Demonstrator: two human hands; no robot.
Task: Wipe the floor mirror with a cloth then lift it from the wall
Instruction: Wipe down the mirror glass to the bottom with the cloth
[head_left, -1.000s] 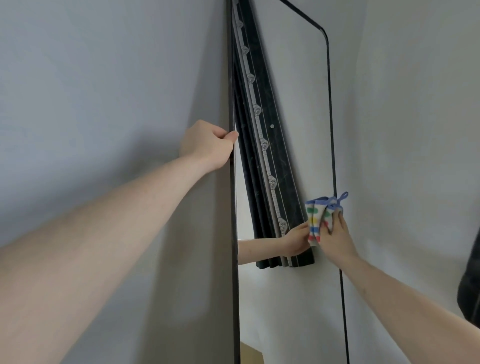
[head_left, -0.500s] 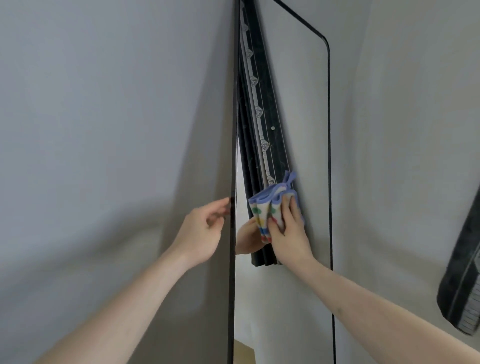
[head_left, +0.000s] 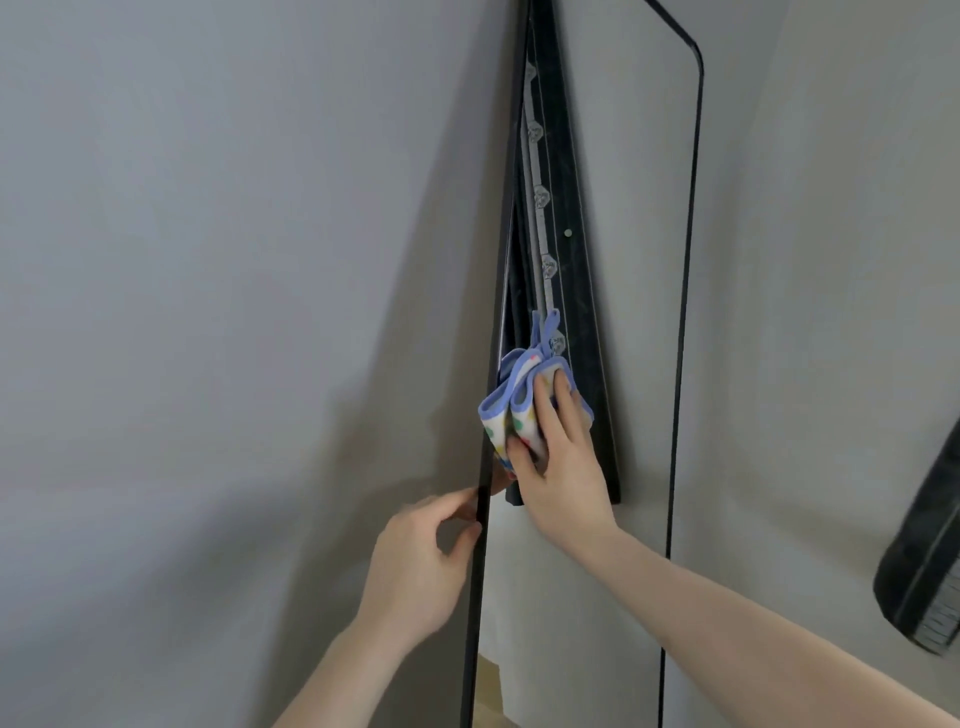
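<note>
A tall floor mirror (head_left: 644, 519) with a thin black frame leans against a grey wall, its glass reflecting a dark striped fabric panel. My right hand (head_left: 561, 467) presses a folded white cloth (head_left: 519, 410) with coloured dots and a blue border flat against the glass near the mirror's left edge, thumb tucked on the cloth's lower part. My left hand (head_left: 421, 561) grips the mirror's left frame edge (head_left: 480, 519) below the cloth, with thumb and fingertips curled round the black strip.
Grey walls lie to the left (head_left: 208, 312) and right (head_left: 831, 260) of the mirror. A dark fabric object (head_left: 924, 561) hangs at the right edge. A strip of light wooden floor (head_left: 488, 691) shows in the mirror's bottom.
My right hand has dragged the cloth leftward across the glass, from the right frame to the left edge. My left hand has slid down the left frame edge.
</note>
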